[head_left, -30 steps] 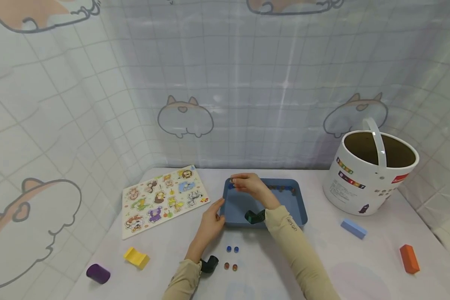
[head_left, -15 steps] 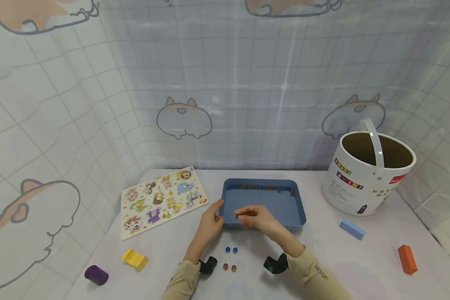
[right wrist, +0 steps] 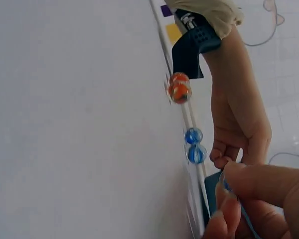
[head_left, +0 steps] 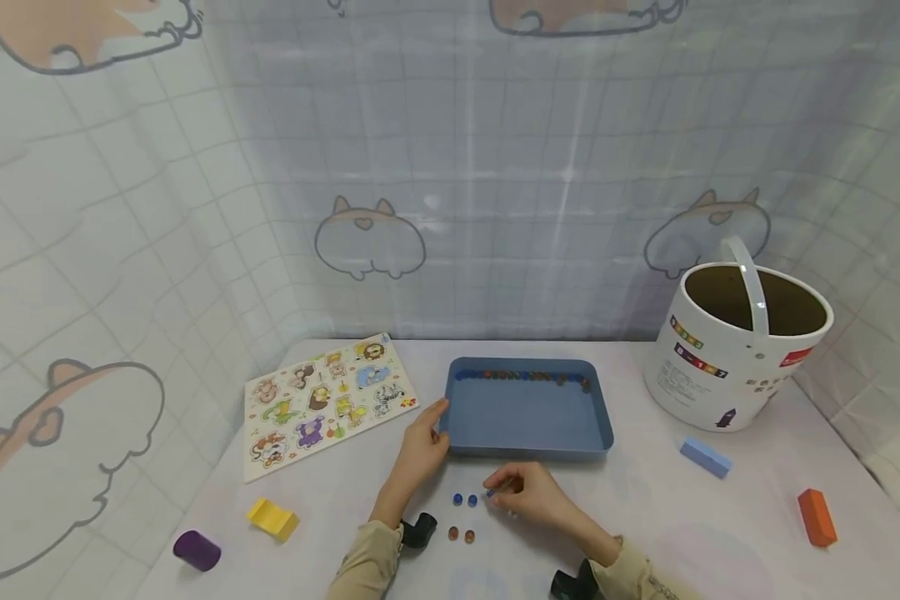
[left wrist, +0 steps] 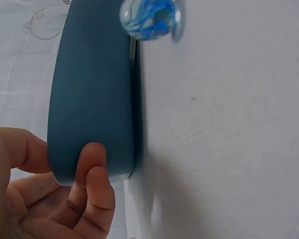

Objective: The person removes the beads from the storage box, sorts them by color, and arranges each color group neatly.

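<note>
A blue tray (head_left: pixel 528 425) lies on the table, with a row of small blue, brown and greenish marbles (head_left: pixel 525 376) along its far side. My left hand (head_left: pixel 422 446) grips the tray's near left corner, its fingers (left wrist: pixel 92 164) bent against the outer wall. In front of the tray, my right hand (head_left: pixel 532 496) pinches a blue marble (head_left: pixel 490 492) between thumb and fingertips, mostly covered by them. To its left are two blue marbles (head_left: pixel 472 501), and closer to me two orange-brown marbles (head_left: pixel 469 537). The right wrist view shows these orange marbles (right wrist: pixel 180 91) as clear glass with colour inside.
An animal puzzle board (head_left: pixel 330 400) lies left of the tray. Nearer are a yellow block (head_left: pixel 273 518) and a purple cylinder (head_left: pixel 197 550). On the right stand a white handled bucket (head_left: pixel 720 367), a light-blue block (head_left: pixel 706 457) and an orange block (head_left: pixel 818 517).
My right hand has come from the tray's far left corner, back over the tray, to the table in front, where it now pinches a blue marble. The left hand stays on the tray.
</note>
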A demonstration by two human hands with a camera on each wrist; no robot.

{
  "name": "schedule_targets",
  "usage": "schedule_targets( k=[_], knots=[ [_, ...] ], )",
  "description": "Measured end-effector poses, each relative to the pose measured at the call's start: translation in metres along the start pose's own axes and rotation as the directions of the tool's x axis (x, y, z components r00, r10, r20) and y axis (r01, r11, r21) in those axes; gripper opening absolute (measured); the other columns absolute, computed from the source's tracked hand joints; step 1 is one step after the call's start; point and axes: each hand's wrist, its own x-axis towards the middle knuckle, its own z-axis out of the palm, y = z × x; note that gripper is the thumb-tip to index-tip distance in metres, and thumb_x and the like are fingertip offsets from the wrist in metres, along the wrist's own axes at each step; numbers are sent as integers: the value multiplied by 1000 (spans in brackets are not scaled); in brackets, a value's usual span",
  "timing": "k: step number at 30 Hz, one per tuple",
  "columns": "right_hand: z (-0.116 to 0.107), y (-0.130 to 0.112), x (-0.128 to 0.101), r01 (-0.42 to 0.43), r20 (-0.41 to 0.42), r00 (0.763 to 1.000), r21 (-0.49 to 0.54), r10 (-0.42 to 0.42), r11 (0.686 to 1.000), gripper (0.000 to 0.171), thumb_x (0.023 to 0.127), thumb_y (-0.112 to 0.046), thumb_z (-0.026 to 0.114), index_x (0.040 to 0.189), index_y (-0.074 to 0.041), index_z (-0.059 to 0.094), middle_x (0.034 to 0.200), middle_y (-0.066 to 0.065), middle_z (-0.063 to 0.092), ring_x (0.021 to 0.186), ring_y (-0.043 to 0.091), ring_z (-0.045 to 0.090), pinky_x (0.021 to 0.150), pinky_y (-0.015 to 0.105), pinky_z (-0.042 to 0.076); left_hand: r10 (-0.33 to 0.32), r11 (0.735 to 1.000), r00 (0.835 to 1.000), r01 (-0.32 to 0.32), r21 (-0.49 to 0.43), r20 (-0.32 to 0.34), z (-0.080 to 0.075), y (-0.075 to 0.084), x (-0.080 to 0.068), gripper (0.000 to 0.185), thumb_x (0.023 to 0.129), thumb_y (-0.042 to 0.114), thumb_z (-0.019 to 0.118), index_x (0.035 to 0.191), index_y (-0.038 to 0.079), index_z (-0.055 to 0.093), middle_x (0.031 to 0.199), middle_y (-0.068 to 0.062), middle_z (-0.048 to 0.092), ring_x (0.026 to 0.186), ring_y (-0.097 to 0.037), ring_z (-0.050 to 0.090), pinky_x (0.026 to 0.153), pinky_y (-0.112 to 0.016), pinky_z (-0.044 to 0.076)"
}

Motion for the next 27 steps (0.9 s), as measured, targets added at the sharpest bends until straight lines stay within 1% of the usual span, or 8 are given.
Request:
schedule_targets(
  k=[2, 5, 8, 10, 15, 23, 27],
  knots=[
    [3, 3, 0, 11, -24, 1000, -39, -12, 999, 16, 79, -3, 71, 95, -5, 74, 78, 6, 68, 55, 2, 49, 49, 19, 42, -3, 1000, 1000, 3, -4, 6, 0, 0, 0, 58, 80, -4, 54, 138, -6, 48, 145, -20, 49, 50, -1, 36, 48, -17, 37],
    [9, 5, -1, 46, -60, 997, -139, -55, 989, 17, 75, -3, 74, 89, -11, 75, 73, 0, 66, 55, -1, 44, 50, 18, 38, 4, 1000, 1000, -4, -2, 8, 1, 0, -1, 58, 80, -4, 54, 138, -7, 48, 144, -22, 48, 50, -1, 36, 48, -18, 37],
    [12, 4, -2, 75, -73, 993, -219, -93, 973, 16, 73, -6, 78, 86, -15, 75, 75, -5, 66, 57, -2, 44, 52, 18, 39, -6, 1000, 1000, 6, 5, 8, 1, -1, 0, 58, 80, -3, 54, 138, -5, 49, 145, -21, 49, 51, -1, 36, 49, -17, 37],
    [13, 3, -2, 87, -71, 992, -241, -107, 967, 16, 73, -6, 79, 85, -16, 74, 78, -6, 66, 58, -2, 44, 53, 19, 39, -9, 1000, 1000, 9, 13, 5, 2, -2, 0, 58, 80, -4, 54, 138, -5, 49, 144, -20, 49, 52, 0, 36, 49, -17, 37],
    [12, 0, -3, 75, -53, 995, -233, -89, 969, 17, 73, -5, 79, 86, -14, 73, 79, -4, 65, 60, -1, 45, 53, 19, 39, -4, 1000, 1000, 4, 27, 0, 2, -2, 1, 58, 79, -4, 54, 137, -5, 50, 144, -20, 50, 52, -1, 36, 50, -18, 37],
    [9, -2, -2, 51, -46, 997, -216, -62, 975, 16, 73, -3, 77, 88, -11, 73, 76, -3, 64, 60, 0, 46, 53, 19, 40, -38, 999, 999, 38, 25, 10, 1, 0, 3, 59, 81, -2, 54, 139, -3, 48, 146, -17, 48, 54, -1, 38, 51, -17, 38],
    [5, -6, -4, 39, -24, 999, -190, -44, 981, 18, 76, -7, 77, 93, -9, 73, 82, -1, 64, 61, 1, 47, 52, 20, 40, -39, 999, 999, 39, 22, 12, 2, 0, 2, 59, 81, -2, 54, 139, -3, 48, 146, -18, 48, 54, -1, 38, 51, -17, 39]
  ],
)
